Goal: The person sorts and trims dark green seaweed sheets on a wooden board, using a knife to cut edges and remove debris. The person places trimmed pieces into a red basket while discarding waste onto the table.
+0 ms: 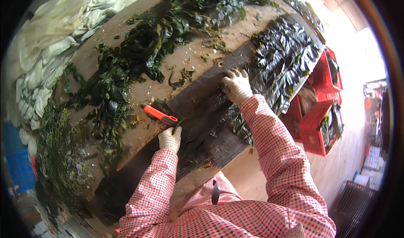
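Note:
A broad dark seaweed blade point(202, 115) lies across a long dark board point(225, 143) before me. At the blade's left side, my left hand point(170, 138), in a pale knitted glove, pinches its edge between thumb and fingers. My right hand point(236, 85), gloved alike, rests on the blade's upper right part with fingers bent; whether it grips the blade is hard to tell. An orange utility knife point(160, 114) lies just above my left hand, its blade not visible. To the right of my right hand is a layered pile of flat, glossy seaweed point(284, 58).
Crumpled green seaweed point(151, 45) runs along the table point(142, 96)'s far side, with a heap point(63, 153) at the left. Pale sacks point(47, 52) are piled beyond. Red plastic crates point(312, 130) stand right of the table, some holding seaweed; a dark slatted crate point(353, 209) is at lower right.

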`<action>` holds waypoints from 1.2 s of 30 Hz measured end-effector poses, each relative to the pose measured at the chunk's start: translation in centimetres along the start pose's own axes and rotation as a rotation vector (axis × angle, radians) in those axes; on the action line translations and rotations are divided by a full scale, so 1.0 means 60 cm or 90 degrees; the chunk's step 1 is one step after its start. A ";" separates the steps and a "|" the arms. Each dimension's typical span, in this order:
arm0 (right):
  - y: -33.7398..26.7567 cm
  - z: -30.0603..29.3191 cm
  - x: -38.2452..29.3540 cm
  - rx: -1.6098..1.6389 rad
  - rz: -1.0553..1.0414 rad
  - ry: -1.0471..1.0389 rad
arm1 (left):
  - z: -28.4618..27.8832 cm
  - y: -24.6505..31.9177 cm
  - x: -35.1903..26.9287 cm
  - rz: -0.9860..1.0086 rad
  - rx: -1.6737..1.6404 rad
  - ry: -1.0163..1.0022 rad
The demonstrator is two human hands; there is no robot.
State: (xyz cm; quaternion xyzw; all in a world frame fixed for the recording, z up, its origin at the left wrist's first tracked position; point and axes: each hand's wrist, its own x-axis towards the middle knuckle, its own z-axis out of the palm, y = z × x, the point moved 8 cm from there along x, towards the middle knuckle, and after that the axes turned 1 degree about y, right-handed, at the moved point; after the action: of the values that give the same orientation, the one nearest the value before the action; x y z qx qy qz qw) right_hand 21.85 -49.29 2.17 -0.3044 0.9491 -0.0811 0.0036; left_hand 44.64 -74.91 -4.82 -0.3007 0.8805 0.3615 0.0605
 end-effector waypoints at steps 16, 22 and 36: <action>-0.058 -0.035 -0.049 -0.001 0.133 0.387 | 0.000 -0.007 0.016 -0.124 -0.048 -0.030; -0.241 0.038 -0.093 0.138 0.084 0.011 | 0.009 -0.013 0.026 -0.128 -0.044 -0.020; -0.268 0.071 -0.099 -0.012 0.156 -0.058 | -0.071 -0.102 -0.098 -0.062 -0.018 -0.670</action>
State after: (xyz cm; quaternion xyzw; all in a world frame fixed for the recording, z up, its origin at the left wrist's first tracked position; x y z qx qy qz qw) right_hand 36.23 -59.39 0.23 -0.1894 0.9788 -0.0571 0.0534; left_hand 53.40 -78.32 -3.50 -0.1197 0.7111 0.4723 0.5069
